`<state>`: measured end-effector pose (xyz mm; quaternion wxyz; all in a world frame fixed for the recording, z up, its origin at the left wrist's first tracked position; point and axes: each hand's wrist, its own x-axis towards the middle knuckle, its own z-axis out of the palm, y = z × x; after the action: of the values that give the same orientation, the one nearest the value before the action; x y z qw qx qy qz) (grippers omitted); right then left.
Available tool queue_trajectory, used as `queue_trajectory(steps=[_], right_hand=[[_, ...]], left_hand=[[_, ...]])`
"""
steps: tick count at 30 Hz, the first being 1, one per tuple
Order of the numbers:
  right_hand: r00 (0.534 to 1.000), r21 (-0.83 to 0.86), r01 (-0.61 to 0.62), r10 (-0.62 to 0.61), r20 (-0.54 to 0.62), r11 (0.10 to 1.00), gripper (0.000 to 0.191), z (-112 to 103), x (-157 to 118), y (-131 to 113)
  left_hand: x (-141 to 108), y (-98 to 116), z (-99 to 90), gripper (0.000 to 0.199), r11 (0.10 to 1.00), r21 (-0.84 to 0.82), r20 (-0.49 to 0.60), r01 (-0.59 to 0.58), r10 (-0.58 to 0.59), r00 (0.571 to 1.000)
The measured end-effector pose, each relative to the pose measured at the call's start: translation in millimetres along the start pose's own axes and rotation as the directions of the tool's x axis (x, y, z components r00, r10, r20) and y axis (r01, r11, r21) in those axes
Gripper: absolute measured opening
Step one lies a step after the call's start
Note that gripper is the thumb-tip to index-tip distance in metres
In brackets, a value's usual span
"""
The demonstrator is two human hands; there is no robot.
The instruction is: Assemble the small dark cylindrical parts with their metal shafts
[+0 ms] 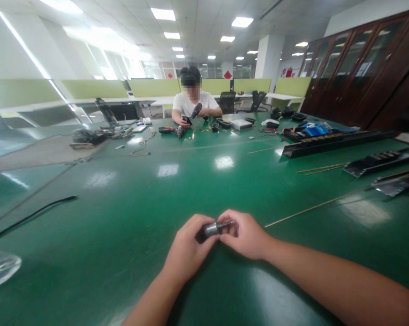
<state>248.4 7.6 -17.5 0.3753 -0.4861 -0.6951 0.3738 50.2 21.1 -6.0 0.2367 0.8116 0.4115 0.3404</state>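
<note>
Close to me, above the green tabletop (130, 258), I hold a small silver metal cylinder (211, 229) with a dark rear part and a narrower shaft pointing right. Its exact kind I cannot make out. Around the body of the cylinder the thumb and fingers of my left hand (190, 244) are closed. From the right, my right hand (247, 235) is curled with its fingertips pinching at the narrow shaft. The two hands nearly touch, and part of the cylinder is hidden by the fingers.
Across the table a person in a white shirt holds a power drill (197, 110); another drill (172, 130) lies nearby. Black channels (326, 144) and thin brass-coloured rods (313, 209) lie right. A black cable (35, 215) and clear plastic (2, 269) are left.
</note>
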Motion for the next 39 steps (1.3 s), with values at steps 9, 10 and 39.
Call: queue_trajectory(steps=[9,10,39], right_hand=[[0.999,0.141,-0.04,0.044,-0.029,0.989,0.035,2.6,2.7,8.2],[0.999,0.14,-0.04,0.045,-0.029,0.989,0.034,2.9,2.6,8.7],[0.993,0.271,-0.115,0.121,-0.007,0.956,0.014,1.5,7.3,5.7]], left_hand=[[1.6,-2.1,-0.6,0.02,0.999,-0.033,-0.033,-0.02,0.019,0.999],[1.8,-2.2,-0.8,0.02,0.999,-0.034,-0.036,-0.018,0.016,0.999],[0.8,-4.8,1.7,0.025,0.999,-0.017,-0.05,0.048,-0.048,0.998]])
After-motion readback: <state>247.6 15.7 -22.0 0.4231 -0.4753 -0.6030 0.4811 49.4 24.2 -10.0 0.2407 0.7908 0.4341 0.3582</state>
